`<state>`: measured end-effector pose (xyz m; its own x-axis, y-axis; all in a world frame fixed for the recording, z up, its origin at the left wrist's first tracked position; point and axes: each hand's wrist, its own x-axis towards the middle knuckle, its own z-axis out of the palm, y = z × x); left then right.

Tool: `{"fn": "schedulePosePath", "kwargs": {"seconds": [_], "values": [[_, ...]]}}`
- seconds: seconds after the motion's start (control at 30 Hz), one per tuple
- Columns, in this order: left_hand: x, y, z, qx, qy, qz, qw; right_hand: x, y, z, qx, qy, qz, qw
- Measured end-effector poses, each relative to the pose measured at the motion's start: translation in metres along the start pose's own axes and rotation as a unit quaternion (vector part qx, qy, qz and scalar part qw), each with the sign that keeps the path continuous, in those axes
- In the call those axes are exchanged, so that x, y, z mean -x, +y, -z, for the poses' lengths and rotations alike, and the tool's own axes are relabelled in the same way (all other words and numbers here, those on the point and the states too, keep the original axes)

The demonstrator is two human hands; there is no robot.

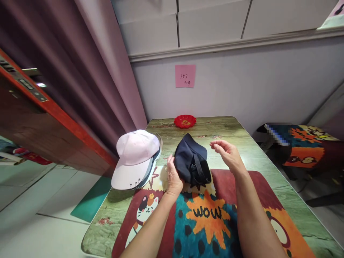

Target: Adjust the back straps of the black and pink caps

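Observation:
A dark navy cap (188,157) is in my left hand (173,175), which grips its left side above the patterned mat. The cap is tilted, with its strap facing the lower right. My right hand (225,152) is raised to the right of the cap, apart from it. Its fingers are bent toward the cap and pressed close together; I cannot make out anything between them. To the left, a pale pink cap (137,148) rests on top of darker and lighter caps, with small metal rings on its brim.
A red scalloped dish (185,121) stands at the back of the wood-patterned table (215,125). The colourful mat (206,229) covers the front. A pink note (185,76) is on the wall. Left are a purple curtain and a wooden door; right, another patterned mat.

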<state>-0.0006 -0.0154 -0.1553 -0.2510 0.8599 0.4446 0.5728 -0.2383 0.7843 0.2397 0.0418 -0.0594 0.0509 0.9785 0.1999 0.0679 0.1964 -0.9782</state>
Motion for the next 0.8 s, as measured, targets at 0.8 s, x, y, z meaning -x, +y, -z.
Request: {"fn": "schedulePosePath", "kwargs": {"seconds": [0.8], "values": [[-0.036, 0.062, 0.030, -0.094, 0.024, -0.137, 0.986, 0.020, -0.020, -0.036, 0.108, -0.202, -0.068, 0.971]]}}
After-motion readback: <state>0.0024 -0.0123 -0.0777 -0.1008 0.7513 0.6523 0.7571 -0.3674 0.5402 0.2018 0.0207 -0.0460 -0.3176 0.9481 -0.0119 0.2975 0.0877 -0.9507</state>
